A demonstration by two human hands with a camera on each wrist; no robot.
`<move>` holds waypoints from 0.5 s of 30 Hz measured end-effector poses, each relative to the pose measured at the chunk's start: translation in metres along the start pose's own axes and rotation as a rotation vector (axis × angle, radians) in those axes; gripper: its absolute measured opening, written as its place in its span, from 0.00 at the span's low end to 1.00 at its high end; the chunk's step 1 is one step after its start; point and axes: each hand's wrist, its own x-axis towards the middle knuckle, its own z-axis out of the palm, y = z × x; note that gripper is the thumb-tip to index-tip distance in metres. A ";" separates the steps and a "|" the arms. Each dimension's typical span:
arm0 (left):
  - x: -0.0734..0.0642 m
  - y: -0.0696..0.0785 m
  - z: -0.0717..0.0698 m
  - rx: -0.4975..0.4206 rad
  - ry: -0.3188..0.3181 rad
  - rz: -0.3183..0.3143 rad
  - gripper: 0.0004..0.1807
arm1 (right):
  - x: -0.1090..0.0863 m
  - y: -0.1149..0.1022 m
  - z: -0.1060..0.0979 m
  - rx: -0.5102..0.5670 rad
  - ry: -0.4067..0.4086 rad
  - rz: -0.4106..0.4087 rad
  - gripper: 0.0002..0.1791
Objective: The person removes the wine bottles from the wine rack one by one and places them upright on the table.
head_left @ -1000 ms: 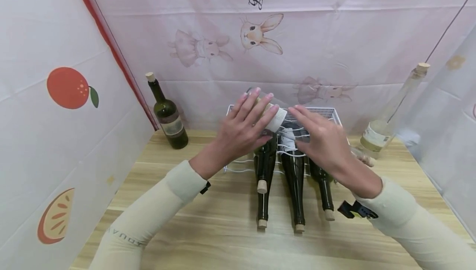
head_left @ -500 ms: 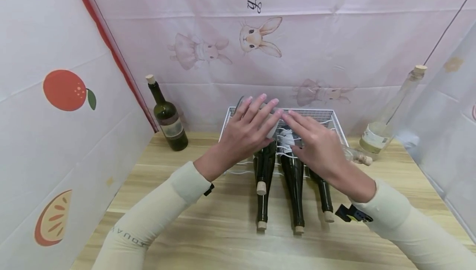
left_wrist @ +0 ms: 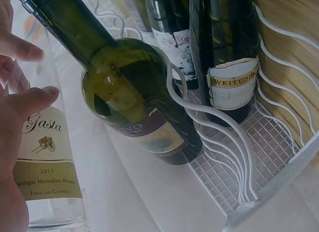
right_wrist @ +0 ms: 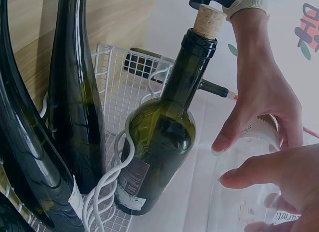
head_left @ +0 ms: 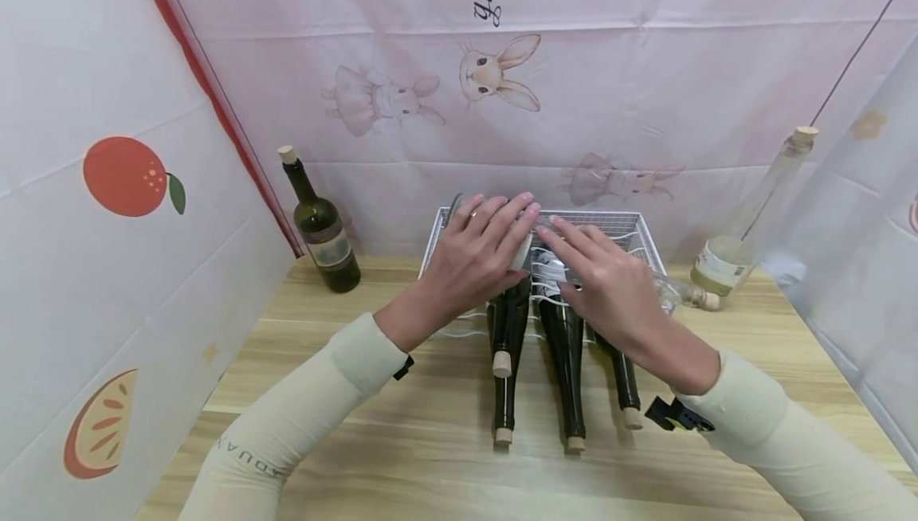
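A clear glass wine bottle (head_left: 681,291) lies crosswise above the white wire rack (head_left: 654,246), its corked neck toward the right. My left hand (head_left: 473,254) grips it near the base, and my right hand (head_left: 618,286) holds it toward the shoulder. In the left wrist view its cream label (left_wrist: 47,177) shows. Both thumbs come close together on the near side of the glass. Much of the bottle is hidden under my hands in the head view. Beside it in the rack is a green wine bottle (right_wrist: 162,142), its cork toward me.
Several dark green bottles, among them a long-necked bottle (head_left: 562,362), lie in the rack with corks pointing to the table's front. An upright green bottle (head_left: 326,242) stands at the back left. Another clear bottle (head_left: 724,266) stands at the back right. Fabric walls surround the wooden tabletop (head_left: 430,457).
The clear bottle has come down closer to the rack and levelled, its base moving left. Its label has turned mostly out of sight in the head view. Both hands have moved slightly with it.
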 end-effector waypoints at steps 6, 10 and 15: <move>0.000 0.001 0.000 0.006 0.018 -0.005 0.47 | -0.002 0.000 0.002 -0.007 0.014 -0.030 0.46; 0.001 0.002 0.002 0.012 0.026 -0.015 0.46 | -0.003 0.000 0.003 -0.028 0.026 -0.055 0.44; 0.000 0.002 0.004 0.016 0.021 -0.023 0.47 | -0.005 0.002 0.004 -0.054 0.035 -0.079 0.43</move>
